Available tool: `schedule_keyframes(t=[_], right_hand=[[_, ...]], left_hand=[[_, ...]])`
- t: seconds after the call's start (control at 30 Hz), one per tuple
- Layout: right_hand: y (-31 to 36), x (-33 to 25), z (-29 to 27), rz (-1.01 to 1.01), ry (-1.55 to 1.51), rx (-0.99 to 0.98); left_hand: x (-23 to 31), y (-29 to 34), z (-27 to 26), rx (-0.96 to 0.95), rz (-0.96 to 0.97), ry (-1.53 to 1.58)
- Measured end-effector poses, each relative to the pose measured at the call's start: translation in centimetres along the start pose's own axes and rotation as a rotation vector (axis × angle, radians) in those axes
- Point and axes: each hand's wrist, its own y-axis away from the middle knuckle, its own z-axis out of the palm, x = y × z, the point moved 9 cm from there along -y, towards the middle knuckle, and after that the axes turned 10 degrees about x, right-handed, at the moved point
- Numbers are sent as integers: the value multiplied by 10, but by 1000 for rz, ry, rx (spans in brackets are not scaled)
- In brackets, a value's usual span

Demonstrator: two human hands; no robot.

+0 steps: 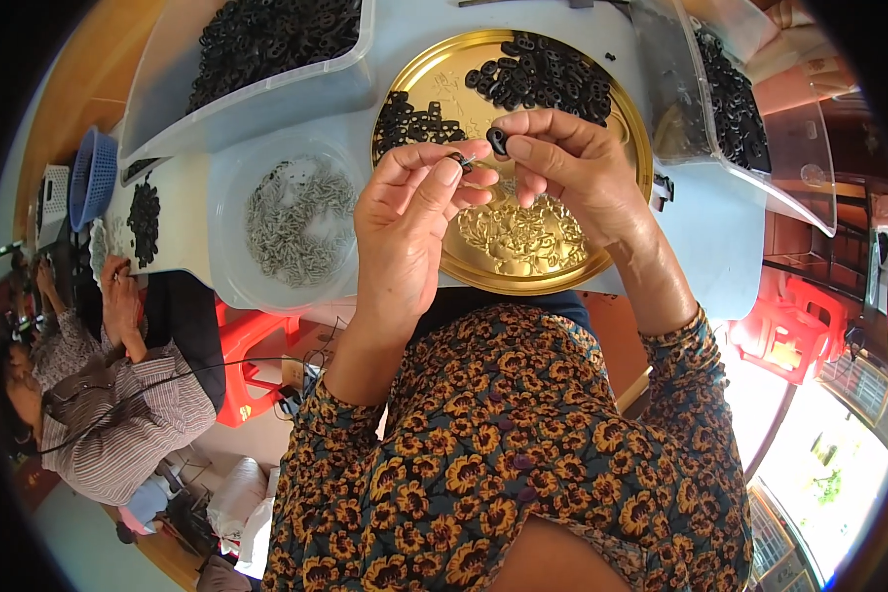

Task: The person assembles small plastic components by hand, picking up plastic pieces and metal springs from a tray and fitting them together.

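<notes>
- One floral top (pixel 523 444) sits nearest my remote camera.
- Left hand (pixel 402 222): I see thumb and fingers pinched on one small dark piece (pixel 458 157) with one silvery pin (pixel 469 160).
- Right hand (pixel 587 178): fingertips clamped on one black rounded piece (pixel 497 141), over one gold tray (pixel 444 84).
- I count two black heaps (pixel 553 84) on it, two clear bins (pixel 666 99), one tub (pixel 229 212).

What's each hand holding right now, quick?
Left hand: closed, pinching a small dark piece, mostly hidden, with a silvery metal bit showing.
Right hand: closed, thumb and finger pinching a black oval piece.
</notes>
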Motion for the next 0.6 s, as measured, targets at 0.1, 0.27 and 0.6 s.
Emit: schedule_keyframes(t=[0.1,0.27,0.6], right_hand=[[6,1,1,-3,-75,18],[11,2,-1,-63,-118,36],[19,-6,1,-115,-151,55]], left_hand=[[2,2,3,-8,14,16],[2,2,6,-21,14,28],[5,1,7,25,105,-145]])
